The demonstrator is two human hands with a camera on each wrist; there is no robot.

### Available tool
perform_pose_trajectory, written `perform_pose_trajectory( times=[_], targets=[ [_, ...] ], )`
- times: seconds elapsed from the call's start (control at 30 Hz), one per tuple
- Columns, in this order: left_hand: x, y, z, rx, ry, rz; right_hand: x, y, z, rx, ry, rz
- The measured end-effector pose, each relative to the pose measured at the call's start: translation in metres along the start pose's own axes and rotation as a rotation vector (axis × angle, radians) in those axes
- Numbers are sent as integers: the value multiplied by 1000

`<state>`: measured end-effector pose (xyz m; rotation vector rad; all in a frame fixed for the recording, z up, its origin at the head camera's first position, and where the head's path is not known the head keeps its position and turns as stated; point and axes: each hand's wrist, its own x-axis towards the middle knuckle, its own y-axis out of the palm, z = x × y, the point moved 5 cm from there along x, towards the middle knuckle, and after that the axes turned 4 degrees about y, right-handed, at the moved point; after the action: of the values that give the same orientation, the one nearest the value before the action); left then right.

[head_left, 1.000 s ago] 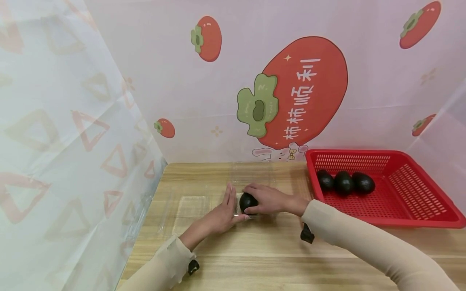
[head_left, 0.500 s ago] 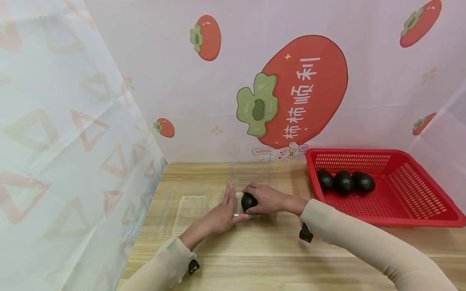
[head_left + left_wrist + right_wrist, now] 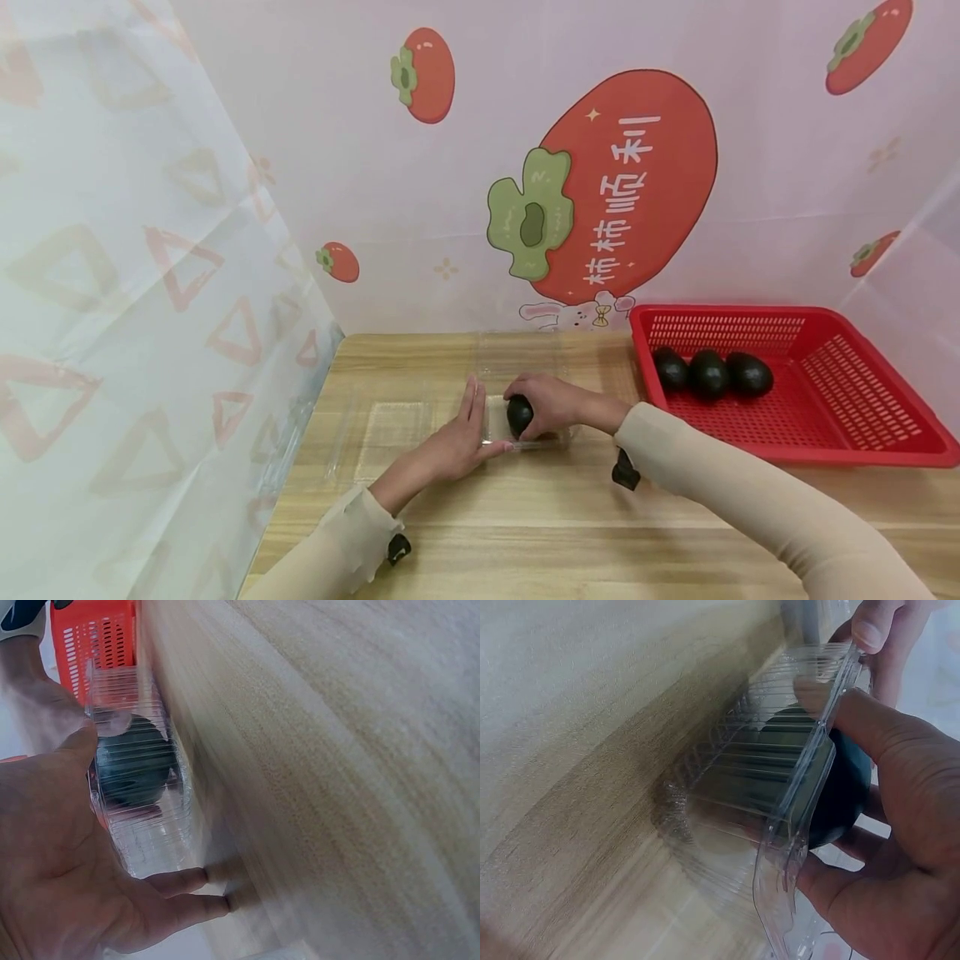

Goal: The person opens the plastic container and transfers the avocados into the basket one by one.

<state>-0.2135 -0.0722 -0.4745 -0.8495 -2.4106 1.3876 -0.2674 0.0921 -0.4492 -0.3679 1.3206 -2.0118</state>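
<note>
A clear plastic clamshell box (image 3: pixel 534 442) lies open on the wooden table (image 3: pixel 525 517). My right hand (image 3: pixel 557 402) grips a dark avocado (image 3: pixel 518 414) and holds it down inside the box. In the right wrist view the avocado (image 3: pixel 849 796) sits behind the box's ribbed wall (image 3: pixel 772 780), with my right hand (image 3: pixel 900 855) curled round it. My left hand (image 3: pixel 459 437) lies flat with straight fingers against the box's left side. The left wrist view shows the avocado (image 3: pixel 135 769) through the clear box (image 3: pixel 154 832) next to my left hand (image 3: pixel 67 885).
A red plastic basket (image 3: pixel 870 417) at the right holds three more dark avocados (image 3: pixel 708 375). Another clear plastic tray (image 3: pixel 392 427) lies to the left of the box. Patterned sheets wall in the table at the left, back and right.
My right hand has shifted the avocado slightly right and deeper into the box, closing further over it. The left hand has stayed put.
</note>
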Motion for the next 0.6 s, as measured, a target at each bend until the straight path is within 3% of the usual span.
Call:
perform_pose_trajectory(
  times=[0.27,0.6],
  targets=[
    [1,1,1,-2,-12,3,3,1,-3,-32,-26,-21],
    [1,1,1,-9,-10,-4,-1,3,-9,29,-17,-78]
  ],
)
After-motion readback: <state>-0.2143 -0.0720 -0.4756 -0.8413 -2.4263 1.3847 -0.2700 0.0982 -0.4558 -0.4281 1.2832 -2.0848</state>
